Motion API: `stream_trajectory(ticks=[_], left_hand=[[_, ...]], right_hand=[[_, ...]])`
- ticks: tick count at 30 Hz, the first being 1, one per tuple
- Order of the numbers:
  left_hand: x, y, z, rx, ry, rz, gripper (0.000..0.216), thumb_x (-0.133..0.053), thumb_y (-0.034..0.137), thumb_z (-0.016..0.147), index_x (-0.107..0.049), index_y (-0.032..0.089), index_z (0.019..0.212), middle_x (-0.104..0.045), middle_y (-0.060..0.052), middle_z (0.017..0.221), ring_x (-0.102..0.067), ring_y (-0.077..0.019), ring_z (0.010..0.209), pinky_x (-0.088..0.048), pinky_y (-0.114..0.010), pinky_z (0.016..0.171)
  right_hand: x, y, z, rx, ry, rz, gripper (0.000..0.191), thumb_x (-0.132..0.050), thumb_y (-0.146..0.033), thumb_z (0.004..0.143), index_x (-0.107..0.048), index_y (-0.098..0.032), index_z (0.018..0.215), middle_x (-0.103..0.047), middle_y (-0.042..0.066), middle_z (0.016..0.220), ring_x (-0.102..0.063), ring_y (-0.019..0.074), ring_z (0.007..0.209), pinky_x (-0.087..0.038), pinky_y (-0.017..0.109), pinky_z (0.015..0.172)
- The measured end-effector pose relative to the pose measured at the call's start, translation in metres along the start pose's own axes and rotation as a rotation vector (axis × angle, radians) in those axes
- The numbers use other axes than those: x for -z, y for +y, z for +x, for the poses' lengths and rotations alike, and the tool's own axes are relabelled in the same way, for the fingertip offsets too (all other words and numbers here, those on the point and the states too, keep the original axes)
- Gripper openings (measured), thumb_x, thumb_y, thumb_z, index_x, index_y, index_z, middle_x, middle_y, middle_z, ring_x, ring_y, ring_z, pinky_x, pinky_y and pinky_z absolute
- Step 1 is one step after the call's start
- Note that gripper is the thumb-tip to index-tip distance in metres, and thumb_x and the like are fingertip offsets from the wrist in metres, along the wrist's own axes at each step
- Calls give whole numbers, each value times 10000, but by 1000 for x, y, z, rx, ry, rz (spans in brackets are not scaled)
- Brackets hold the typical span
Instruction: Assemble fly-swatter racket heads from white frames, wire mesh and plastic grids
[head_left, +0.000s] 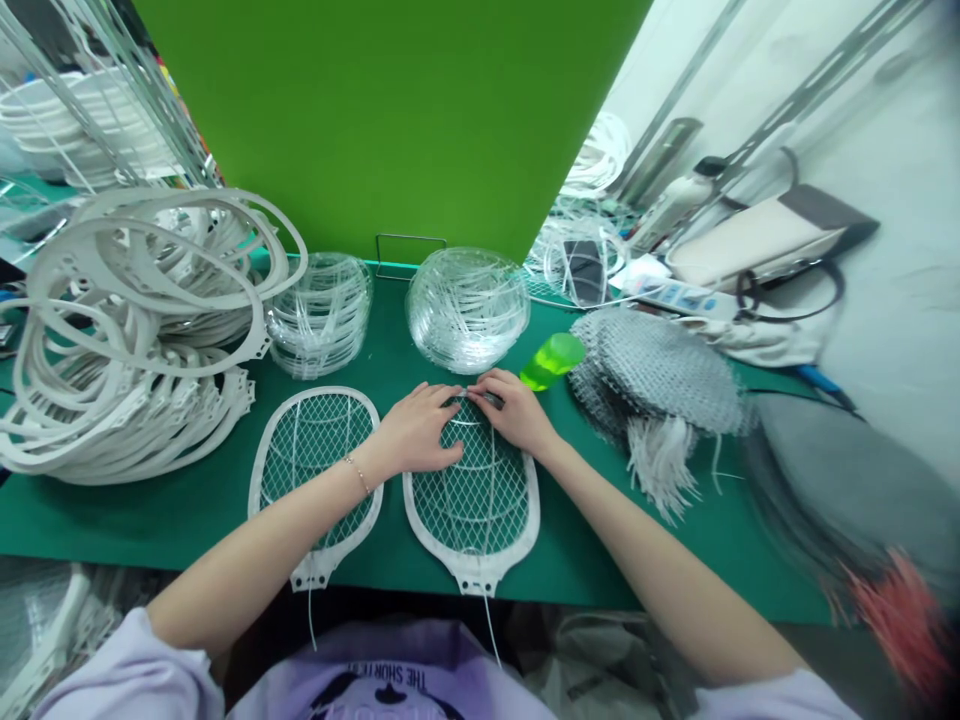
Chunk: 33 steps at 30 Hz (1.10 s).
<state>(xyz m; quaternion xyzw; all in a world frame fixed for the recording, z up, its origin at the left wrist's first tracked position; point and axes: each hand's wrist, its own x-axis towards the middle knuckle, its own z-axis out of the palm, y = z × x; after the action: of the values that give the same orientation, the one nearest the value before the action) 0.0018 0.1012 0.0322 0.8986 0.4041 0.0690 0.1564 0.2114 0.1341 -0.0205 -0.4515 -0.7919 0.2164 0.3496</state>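
Two white racket-shaped frames with diamond mesh lie side by side on the green table. My left hand (420,432) rests over the upper left of the right-hand mesh frame (531,515). Its thumb is spread from the fingers, and the fingertips touch the top rim. At the same rim, my right hand (517,412) is closed with bent fingers, close to the left fingertips. A small greyish bit shows by its fingers, too small to name. The left-hand mesh frame (259,470) lies partly under my left forearm. A thin white wire hangs from each frame's lower end.
Bare white frames (135,390) are heaped at left. Two stacks of clear rings (319,315) (469,310) stand behind my hands. A bright green cylinder (553,362), grey mesh sheets (660,365) and dark grey discs (847,480) lie to the right. A green panel (390,120) rises behind.
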Motion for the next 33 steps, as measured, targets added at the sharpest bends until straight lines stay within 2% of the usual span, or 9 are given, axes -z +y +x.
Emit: stream_trajectory(ticks=[6,12,16,19,22,24,26,29,33], left_hand=[[1,-1,1,-13,16,4,470,-563,421,865,-651,178,1258,-525,-113,1478,-493,-288,1353,-242,-507,1221],[1,-1,1,-32,8,33,546,-581,427,848,-626,134,1306,-524,-118,1481,-481,-294,1356,-229,-477,1232],[3,-1,1,-42,-19,52,586,-572,452,848,-609,128,1335,-505,-132,1498,-458,-328,1372,-165,-516,1244],[3,-2,-1,-55,-31,51,593,-573,459,846,-603,143,1346,-481,-125,1521,-441,-333,1389,-154,-521,1244],[0,-4,-3,-54,-37,26,624,-584,449,844,-561,142,1387,-426,-112,1563,-398,-319,1431,-224,-488,1232],[-1,-6,-4,-51,-38,15,639,-587,440,844,-541,129,1401,-415,-114,1569,-383,-308,1446,-267,-457,1220],[-3,-7,-4,-52,-38,14,634,-588,437,844,-547,116,1390,-441,-123,1550,-394,-306,1441,-249,-454,1229],[-2,-6,-2,-52,-34,6,605,-589,434,842,-575,120,1359,-482,-133,1516,-425,-313,1420,-206,-487,1243],[0,-4,2,-31,-38,-4,589,-592,430,829,-597,119,1329,-498,-143,1498,-449,-333,1398,-301,-501,1200]], right_hand=[[1,3,1,-21,-18,40,185,-589,-329,929,-693,-216,825,-669,65,923,-612,219,911,-486,383,857],[-3,4,-4,-5,27,29,145,-595,-302,927,-691,-218,857,-680,73,952,-606,228,942,-475,400,883],[-3,1,-4,-31,14,34,169,-593,-305,919,-697,-218,818,-685,77,947,-610,231,943,-479,406,888],[0,2,1,-147,-1,134,166,-651,-339,869,-708,-207,786,-695,67,923,-627,218,916,-486,378,857],[4,7,11,-292,-63,235,193,-732,-390,779,-722,-198,770,-715,52,870,-645,202,825,-495,337,771],[7,10,16,-337,-113,275,233,-765,-419,734,-730,-192,774,-721,42,790,-647,192,743,-495,317,705],[7,8,16,-374,-125,297,264,-777,-445,717,-732,-190,771,-721,39,746,-644,188,702,-491,309,670],[3,1,8,-373,-15,272,267,-747,-467,754,-718,-202,743,-735,57,844,-658,200,781,-502,325,722],[-5,-10,-6,-241,131,181,213,-667,-407,842,-707,-222,744,-722,66,913,-660,215,883,-517,375,831]])
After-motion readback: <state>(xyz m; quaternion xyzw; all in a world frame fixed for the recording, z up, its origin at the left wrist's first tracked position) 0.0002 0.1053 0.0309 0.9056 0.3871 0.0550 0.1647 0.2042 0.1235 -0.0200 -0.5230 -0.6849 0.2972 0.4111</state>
